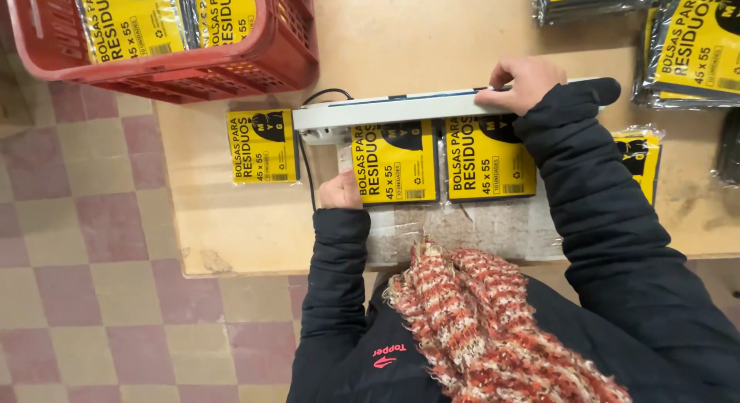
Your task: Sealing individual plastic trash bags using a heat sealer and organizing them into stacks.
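Here, from the left, I see a red basket (177,64) of yellow packets at the counter (231,241) edge, then a lone packet (262,146) lying flat. My left hand (341,192) rests with curled fingers on the edge of the left bag packet (395,162) under the sealer bar (401,109). A second packet (489,158) lies just beside it. My right hand (523,83) presses down, closed over the bar. The packets look light, soft and slippery in their film; I'd grip them by the flat edges.
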